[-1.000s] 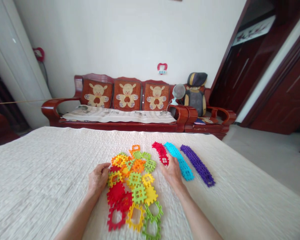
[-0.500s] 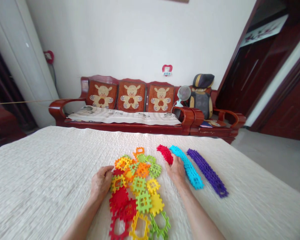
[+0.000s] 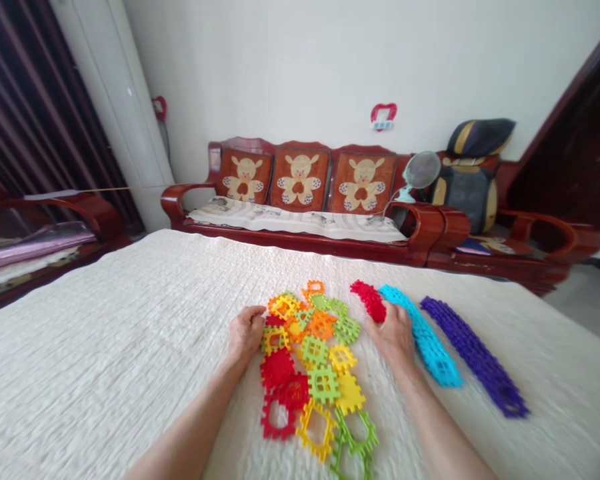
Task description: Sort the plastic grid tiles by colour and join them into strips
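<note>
Resting at the near end of the red row (image 3: 367, 299), R grip (image 3: 394, 331) has thumb on the L side & fingers bent over the R; can't tell if it's clamped on the row or just touching, as the hand hides that end. Rest of the red row runs fwd & a bit L from R grip, away from the person. Blue row (image 3: 427, 343) lies just R of R grip, from slightly beyond it to well nearer the person; purple row (image 3: 473, 353) is further R, roughly parallel, apart from blue. L grip (image 3: 247, 331) is at the L edge of the mixed pile (image 3: 314, 351), fingers curled, tips close to its red & yellow pcs; can't tell if touching or holding any. Pile sits btwn the two grips: orange frame (image 3: 313, 294) beyond both, solid red pc (image 3: 277, 368) nearer the person & R of L grip, solid yellow pc (image 3: 349, 393) nearer & L of R grip, overlapped by a green window pc (image 3: 323, 383). Yellow frame (image 3: 304, 427) is nearer still, btwn grips. All on a table (image 3: 130, 347) w/ cream quilted cover. Sofa (image 3: 425, 220) w/ bear cushions (image 3: 300, 177) is well beyond both grips; small fan (image 3: 423, 170) beyond R grip, slightly R.
</note>
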Tool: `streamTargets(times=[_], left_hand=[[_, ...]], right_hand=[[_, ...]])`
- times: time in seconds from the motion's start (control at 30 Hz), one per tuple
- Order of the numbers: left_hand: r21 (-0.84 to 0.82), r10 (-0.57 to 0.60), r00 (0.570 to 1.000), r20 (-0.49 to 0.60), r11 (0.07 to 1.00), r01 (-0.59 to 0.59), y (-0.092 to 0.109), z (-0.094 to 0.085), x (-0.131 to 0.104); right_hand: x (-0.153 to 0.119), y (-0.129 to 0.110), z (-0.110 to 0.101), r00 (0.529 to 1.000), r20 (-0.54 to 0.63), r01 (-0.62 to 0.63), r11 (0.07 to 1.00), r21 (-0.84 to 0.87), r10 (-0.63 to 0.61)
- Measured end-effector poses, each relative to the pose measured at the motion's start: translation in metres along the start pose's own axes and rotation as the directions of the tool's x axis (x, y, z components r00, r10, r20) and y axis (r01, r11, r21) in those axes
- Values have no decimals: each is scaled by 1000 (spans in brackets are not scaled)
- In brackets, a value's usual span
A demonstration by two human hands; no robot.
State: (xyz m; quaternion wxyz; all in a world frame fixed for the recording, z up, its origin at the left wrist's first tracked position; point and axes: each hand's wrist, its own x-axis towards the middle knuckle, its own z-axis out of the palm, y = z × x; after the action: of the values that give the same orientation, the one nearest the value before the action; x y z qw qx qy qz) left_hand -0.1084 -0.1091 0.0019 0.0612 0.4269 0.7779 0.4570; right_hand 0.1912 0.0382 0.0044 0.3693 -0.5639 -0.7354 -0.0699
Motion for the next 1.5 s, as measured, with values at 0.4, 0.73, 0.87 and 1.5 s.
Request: streamTargets(times=[0.4, 0.73, 0.87, 1.5], left_hand=[[206, 302, 951, 70, 928, -310, 16, -3, -8], [190, 306, 937, 167, 923, -335, 11, -1, -7], [183, 288, 945, 153, 932, -313, 12, -1, -6], [171, 252, 948, 195, 943, -286, 13, -4, -5]], right_hand=[[-10, -50, -7, 919, -22, 363, 826, 432, -393], [-38, -128, -55, 718, 299, 393, 721, 572, -629], [-66, -160, -66, 739, 341, 408, 789, 460, -581], [-28, -76, -68, 956, 199, 65, 814, 577, -217]])
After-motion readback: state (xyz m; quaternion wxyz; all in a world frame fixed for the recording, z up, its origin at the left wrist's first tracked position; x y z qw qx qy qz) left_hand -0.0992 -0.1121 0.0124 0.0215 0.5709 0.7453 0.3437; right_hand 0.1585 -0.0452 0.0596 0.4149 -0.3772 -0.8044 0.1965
